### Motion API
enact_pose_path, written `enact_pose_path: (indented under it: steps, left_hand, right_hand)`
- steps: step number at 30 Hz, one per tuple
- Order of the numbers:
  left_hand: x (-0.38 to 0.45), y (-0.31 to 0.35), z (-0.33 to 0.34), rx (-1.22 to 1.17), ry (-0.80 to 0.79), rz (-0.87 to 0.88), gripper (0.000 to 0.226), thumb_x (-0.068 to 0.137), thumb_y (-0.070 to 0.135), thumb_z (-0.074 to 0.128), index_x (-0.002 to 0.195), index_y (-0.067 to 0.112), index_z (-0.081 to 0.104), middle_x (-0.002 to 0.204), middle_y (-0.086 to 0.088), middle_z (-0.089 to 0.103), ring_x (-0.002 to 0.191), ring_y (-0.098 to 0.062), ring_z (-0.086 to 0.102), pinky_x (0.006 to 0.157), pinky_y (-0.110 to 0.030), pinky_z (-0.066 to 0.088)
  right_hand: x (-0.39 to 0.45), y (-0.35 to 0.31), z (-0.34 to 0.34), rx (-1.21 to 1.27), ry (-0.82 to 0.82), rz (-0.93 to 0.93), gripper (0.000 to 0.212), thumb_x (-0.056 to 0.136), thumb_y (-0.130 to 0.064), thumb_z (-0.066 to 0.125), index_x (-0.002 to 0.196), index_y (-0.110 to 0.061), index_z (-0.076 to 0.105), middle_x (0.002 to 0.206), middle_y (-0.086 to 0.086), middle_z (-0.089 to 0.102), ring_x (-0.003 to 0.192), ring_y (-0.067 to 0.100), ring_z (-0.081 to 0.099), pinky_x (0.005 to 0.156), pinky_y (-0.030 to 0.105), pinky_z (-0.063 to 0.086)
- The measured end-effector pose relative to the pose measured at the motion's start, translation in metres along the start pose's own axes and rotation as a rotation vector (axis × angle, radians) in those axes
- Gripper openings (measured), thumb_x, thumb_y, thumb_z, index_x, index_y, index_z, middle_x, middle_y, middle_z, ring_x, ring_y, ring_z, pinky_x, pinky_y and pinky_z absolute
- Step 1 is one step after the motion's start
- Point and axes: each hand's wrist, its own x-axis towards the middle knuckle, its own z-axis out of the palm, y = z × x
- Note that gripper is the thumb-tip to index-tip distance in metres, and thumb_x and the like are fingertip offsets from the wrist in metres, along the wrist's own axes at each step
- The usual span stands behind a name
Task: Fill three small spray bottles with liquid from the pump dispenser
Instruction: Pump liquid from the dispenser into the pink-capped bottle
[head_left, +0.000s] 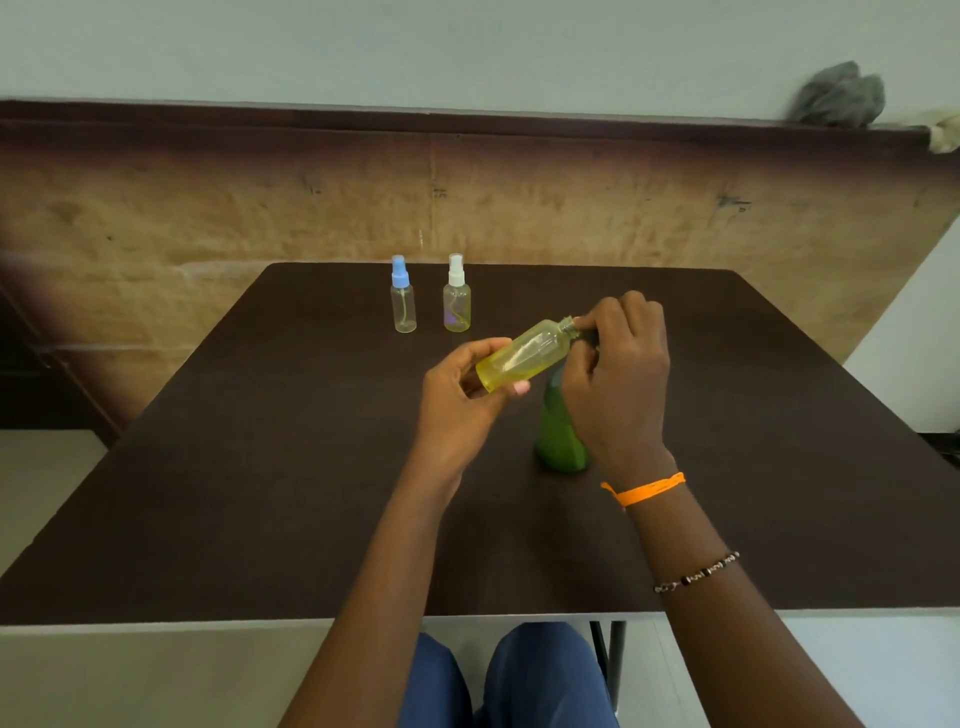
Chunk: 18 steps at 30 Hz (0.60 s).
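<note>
My left hand (462, 384) grips the base of a small yellowish clear bottle (524, 356), tilted with its neck pointing up and to the right. My right hand (618, 364) has its fingers curled at the bottle's bare threaded neck; what it pinches there is hidden. Behind my right hand stands the green pump dispenser (558, 439), its top hidden by the hand. Two small spray bottles stand upright at the table's far side: one with a blue cap (403, 296), which looks empty, and one with a white cap (457, 296) holding some yellowish liquid.
The dark brown table (260, 467) spans most of the view, its near edge just above my knees. A wooden board leans against the wall behind it. A grey cloth (839, 96) lies on the ledge at the top right.
</note>
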Motion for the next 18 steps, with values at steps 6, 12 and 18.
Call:
enact_pose_path:
  steps: [6,12,18]
  left_hand:
    - [-0.002,-0.006,0.0,0.031,0.003,-0.017,0.041,0.075,-0.001,0.072,0.101,0.028,0.062,0.1,0.009,0.068,0.092,0.001,0.064,0.08,-0.017,0.051]
    - [-0.003,-0.002,0.001,0.005,0.008,-0.002,0.039,0.076,-0.003,0.07,0.101,0.027,0.062,0.097,0.01,0.068,0.088,0.005,0.063,0.077,-0.013,0.05]
    - [-0.002,-0.004,0.003,0.028,0.015,0.011,0.041,0.076,-0.004,0.07,0.098,0.029,0.061,0.095,0.013,0.067,0.085,0.008,0.062,0.076,-0.011,0.049]
  right_hand:
    - [-0.012,0.008,0.012,-0.013,0.07,-0.03,0.022,0.073,0.011,0.036,0.074,0.003,0.057,0.076,0.019,0.051,0.073,0.023,0.035,0.059,0.04,0.039]
    - [-0.004,0.002,0.004,0.033,0.028,0.003,0.018,0.072,0.003,0.037,0.075,0.001,0.055,0.077,0.016,0.049,0.076,0.022,0.036,0.064,0.035,0.036]
    - [-0.008,0.005,0.011,0.012,0.079,0.004,0.019,0.073,0.01,0.037,0.071,0.001,0.054,0.074,0.018,0.049,0.073,0.023,0.034,0.062,0.039,0.037]
